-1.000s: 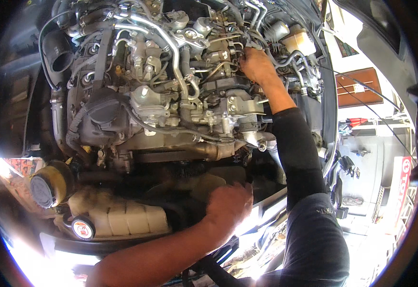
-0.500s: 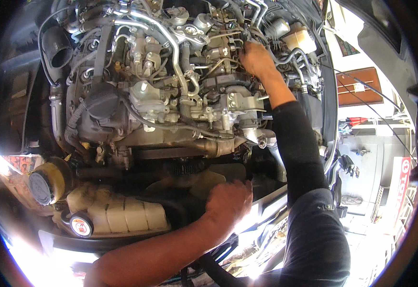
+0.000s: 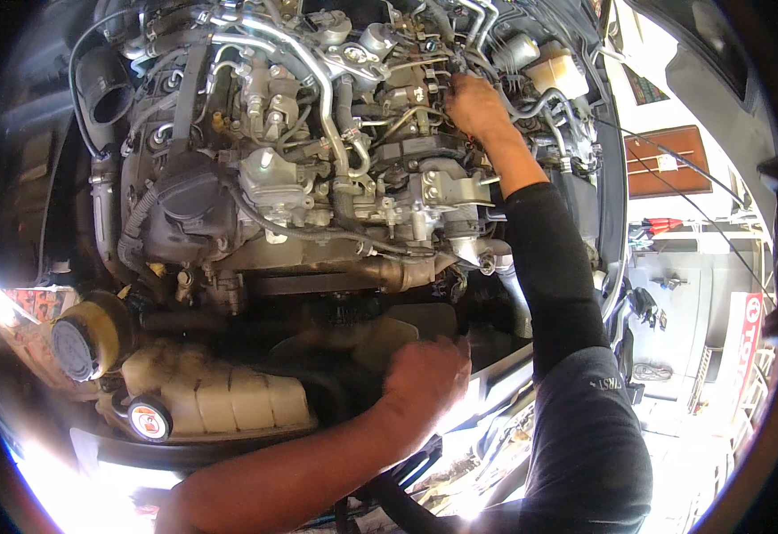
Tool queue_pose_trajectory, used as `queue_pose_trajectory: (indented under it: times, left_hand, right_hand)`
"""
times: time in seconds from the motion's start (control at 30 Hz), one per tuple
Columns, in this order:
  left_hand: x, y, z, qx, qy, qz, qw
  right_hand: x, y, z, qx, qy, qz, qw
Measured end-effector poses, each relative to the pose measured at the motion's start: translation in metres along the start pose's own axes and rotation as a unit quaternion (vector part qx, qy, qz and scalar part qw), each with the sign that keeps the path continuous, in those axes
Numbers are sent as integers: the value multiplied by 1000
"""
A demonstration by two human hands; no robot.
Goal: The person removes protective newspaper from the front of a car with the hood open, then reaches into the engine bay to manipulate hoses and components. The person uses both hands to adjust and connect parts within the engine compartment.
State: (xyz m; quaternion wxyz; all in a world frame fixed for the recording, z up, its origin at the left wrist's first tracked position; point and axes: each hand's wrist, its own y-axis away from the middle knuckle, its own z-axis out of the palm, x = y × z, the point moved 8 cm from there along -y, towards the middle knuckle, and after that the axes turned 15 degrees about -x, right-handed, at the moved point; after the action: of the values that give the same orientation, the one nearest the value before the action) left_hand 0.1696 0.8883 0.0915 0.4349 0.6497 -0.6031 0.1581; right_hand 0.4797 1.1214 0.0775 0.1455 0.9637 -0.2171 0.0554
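Observation:
I see an open engine bay with a metal engine (image 3: 273, 178), pipes, hoses and brackets. My right hand (image 3: 475, 107) reaches into the upper right of the engine, fingers curled among small lines and a connector area; what they hold is hidden. My left hand (image 3: 425, 378) rests low at the front, fingers curled by the bright front edge (image 3: 493, 376), right of the beige coolant tank (image 3: 255, 405); what it grips, if anything, is unclear. A black sleeve covers my right forearm.
A yellowish reservoir with a grey cap (image 3: 91, 338) is at the left, a pale tank (image 3: 558, 76) at upper right. The raised hood (image 3: 718, 62) borders the right. Beyond stand a brown board (image 3: 669, 160), red clamps (image 3: 660, 227) and a grey work surface (image 3: 674, 320).
My right hand and forearm have shifted slightly up in the picture, along with a slight shift of the whole view. My left hand stays nearly where it was.

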Motion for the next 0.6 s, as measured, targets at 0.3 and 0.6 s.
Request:
queue_pose_trajectory:
  times: [0.3, 0.6]
  left_hand:
    - [-2, -1, 3, -16, 17, -1, 1000]
    - [-3, -4, 4, 18, 28, 21, 999]
  right_hand:
    - [-2, 1, 2, 0, 13, -7, 1000]
    - [-6, 6, -2, 32, 6, -22, 999]
